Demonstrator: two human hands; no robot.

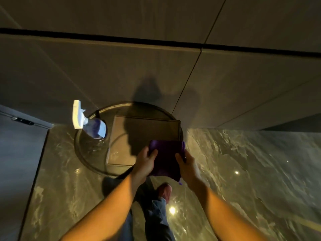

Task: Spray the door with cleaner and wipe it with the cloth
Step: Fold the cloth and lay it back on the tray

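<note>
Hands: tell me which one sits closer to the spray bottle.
The left hand, gripping the purple cloth's left edge; the right hand holds the far edge from the spray bottle.

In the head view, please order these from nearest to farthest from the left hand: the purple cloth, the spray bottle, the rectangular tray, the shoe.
From the left hand:
1. Purple cloth: held in it, also by the right hand.
2. Rectangular tray: just above the hand, on the round table.
3. Shoe and spray bottle: too close to call; shoe below, bottle upper left.

Round glass table (90, 159) carries a spray bottle (94, 126) and a rectangular tray (121, 145).
</note>
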